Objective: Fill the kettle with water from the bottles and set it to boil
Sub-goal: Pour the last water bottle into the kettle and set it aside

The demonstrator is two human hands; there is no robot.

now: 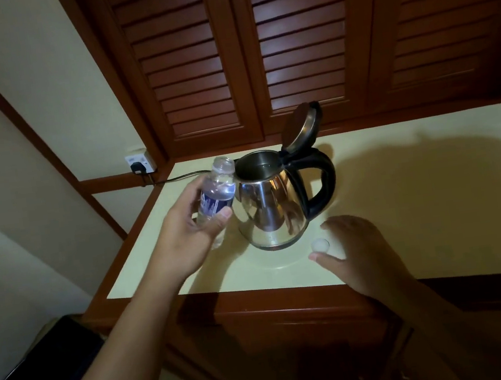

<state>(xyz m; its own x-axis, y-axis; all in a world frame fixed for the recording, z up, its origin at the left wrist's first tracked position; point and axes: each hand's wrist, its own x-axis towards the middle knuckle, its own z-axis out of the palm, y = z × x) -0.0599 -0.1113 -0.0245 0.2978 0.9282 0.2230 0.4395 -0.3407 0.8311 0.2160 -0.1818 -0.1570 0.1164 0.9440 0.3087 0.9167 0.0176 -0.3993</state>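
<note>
Beside kettle (272,206), left hand (184,230) holds bottle (220,174), blue label (213,204) illegible

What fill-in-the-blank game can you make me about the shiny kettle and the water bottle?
1. The shiny steel kettle on the pale countertop has its lid ____.
2. The left hand holds a clear plastic bottle with a blue label, and the bottle has no ____ on.
3. The kettle's curved handle is coloured ____.
4. The right hand is beside a small round ____ bottle cap.

Missing words: open; cap; black; white.
</note>
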